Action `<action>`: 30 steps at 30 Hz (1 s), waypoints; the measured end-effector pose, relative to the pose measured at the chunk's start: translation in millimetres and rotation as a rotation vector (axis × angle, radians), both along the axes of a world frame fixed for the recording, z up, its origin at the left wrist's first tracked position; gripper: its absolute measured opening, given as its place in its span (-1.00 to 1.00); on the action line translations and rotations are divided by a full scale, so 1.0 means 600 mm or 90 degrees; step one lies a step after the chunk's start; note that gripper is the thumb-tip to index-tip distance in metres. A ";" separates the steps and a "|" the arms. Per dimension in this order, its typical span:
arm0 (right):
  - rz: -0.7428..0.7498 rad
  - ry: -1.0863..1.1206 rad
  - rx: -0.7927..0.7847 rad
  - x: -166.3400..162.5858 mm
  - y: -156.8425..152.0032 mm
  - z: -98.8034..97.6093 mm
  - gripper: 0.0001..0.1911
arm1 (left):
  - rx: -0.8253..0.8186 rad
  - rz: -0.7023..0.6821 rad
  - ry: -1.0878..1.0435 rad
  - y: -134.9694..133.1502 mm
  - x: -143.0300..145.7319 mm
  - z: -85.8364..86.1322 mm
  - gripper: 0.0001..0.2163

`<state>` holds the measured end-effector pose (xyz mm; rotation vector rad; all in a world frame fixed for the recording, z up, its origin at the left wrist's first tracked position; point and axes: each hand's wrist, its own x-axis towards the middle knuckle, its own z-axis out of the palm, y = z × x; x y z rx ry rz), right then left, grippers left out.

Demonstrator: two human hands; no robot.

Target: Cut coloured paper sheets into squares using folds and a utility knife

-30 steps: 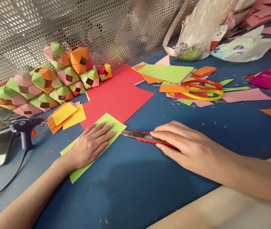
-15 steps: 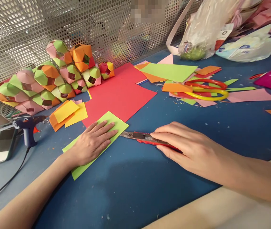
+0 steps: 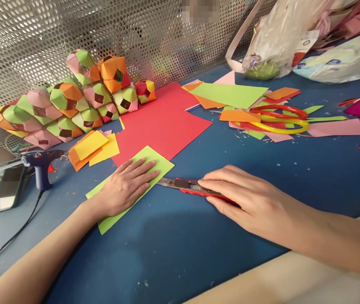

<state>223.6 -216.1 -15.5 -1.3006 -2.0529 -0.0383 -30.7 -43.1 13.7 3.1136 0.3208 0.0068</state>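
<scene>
My left hand [image 3: 129,185] lies flat with outstretched fingers on a folded light-green sheet of paper [image 3: 159,162], pressing it to the blue table [image 3: 180,245]. In my right hand [image 3: 246,194] is a red utility knife [image 3: 195,188], its blade pointing left. The blade's tip meets the long right-hand edge of the green paper, close to my left fingertips. Under the paper's far corner lies a big red sheet [image 3: 163,131].
Yellow and orange paper pieces [image 3: 93,147] lie left, by a glue gun [image 3: 42,166] and phone [image 3: 8,189]. Folded-paper modules [image 3: 69,99] stand against a perforated metal screen [image 3: 167,38]. Scissors [image 3: 289,124] rest among paper scraps; plastic bags [image 3: 277,46] sit behind.
The knife blade has slid a little along the green paper's edge toward me and left, nearer my left fingers. My left hand stays on the paper; the whole view has shifted slightly.
</scene>
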 end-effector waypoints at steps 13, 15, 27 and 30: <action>0.028 -0.018 0.001 -0.008 -0.001 0.000 -0.78 | -0.021 0.013 0.000 -0.001 0.001 0.000 -0.58; 0.028 -0.022 0.003 -0.007 -0.001 -0.001 -0.78 | -0.023 0.015 0.001 -0.001 0.001 0.000 -0.58; 0.036 -0.026 0.002 -0.009 0.001 0.000 -0.76 | -0.040 0.030 -0.003 -0.003 0.001 -0.001 -0.58; 0.035 -0.031 -0.001 -0.009 0.002 -0.001 -0.76 | -0.042 0.028 -0.004 -0.004 0.001 -0.001 -0.58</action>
